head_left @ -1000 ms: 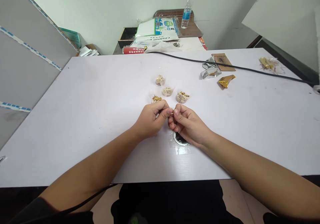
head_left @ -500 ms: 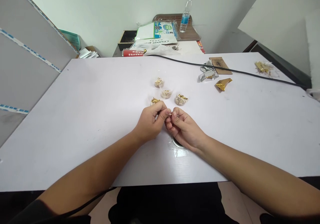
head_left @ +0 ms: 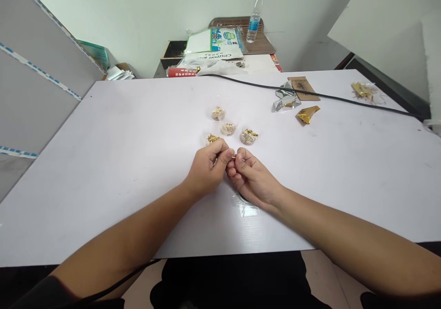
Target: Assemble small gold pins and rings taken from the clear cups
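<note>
My left hand (head_left: 211, 167) and my right hand (head_left: 254, 176) meet over the white table (head_left: 138, 134), thumbs and fingertips pinched on a tiny gold-coloured piece (head_left: 234, 157) between them. Just beyond the hands are small clear cups of gold-coloured parts: one (head_left: 212, 138) partly behind my left hand, one (head_left: 249, 136) beyond my right hand, and others (head_left: 228, 128) (head_left: 218, 113) farther back. Under my right hand lies a round dark item (head_left: 244, 198), mostly hidden, with clear tape (head_left: 249, 210) beside it.
A black cable (head_left: 330, 96) crosses the back right, near silver packets (head_left: 285, 103), a brown card (head_left: 303, 88), a gold packet (head_left: 308, 115) and a bag of gold pieces (head_left: 364, 91). Behind the table stands a water bottle (head_left: 254, 19) on a brown tray (head_left: 265, 46).
The view has shifted slightly. My hands keep nearly the same pose, and the small piece between my fingertips shows a little differently.
</note>
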The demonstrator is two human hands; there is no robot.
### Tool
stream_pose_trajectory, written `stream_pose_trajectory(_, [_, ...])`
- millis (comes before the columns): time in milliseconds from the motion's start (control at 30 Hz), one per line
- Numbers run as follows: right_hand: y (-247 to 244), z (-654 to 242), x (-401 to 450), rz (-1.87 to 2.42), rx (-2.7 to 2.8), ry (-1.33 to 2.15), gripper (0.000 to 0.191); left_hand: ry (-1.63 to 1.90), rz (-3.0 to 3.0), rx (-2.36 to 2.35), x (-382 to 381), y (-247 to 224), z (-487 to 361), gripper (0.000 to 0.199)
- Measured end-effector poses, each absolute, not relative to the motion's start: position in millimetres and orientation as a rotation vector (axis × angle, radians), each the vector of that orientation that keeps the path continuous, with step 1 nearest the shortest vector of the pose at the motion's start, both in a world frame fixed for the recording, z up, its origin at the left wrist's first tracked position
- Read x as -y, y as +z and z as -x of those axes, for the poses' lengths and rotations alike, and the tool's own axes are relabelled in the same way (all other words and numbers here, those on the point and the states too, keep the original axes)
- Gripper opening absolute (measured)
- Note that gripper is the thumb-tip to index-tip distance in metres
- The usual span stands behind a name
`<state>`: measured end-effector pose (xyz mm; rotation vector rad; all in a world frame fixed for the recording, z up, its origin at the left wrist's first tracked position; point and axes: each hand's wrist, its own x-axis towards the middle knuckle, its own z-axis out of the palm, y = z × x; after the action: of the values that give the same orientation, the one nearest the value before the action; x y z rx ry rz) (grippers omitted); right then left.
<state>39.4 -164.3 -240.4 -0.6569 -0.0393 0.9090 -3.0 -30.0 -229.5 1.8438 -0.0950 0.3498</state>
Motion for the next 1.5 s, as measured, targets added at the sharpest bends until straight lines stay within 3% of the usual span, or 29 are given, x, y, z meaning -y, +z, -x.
stream_pose_trajectory(567, [-241.7, -39.3, 165.3, 0.67, 0.073, 0.903, 0.042, 0.243, -1.747, 0.108, 29.1, -228.7, 2.9, 0.041])
stream_pose_trajectory(1500, [-248.1, -42.6, 167.1, 0.616, 0.115, 0.958, 0.037, 0.229, -1.865, 0.098, 28.2, -225.1, 2.8, 0.031])
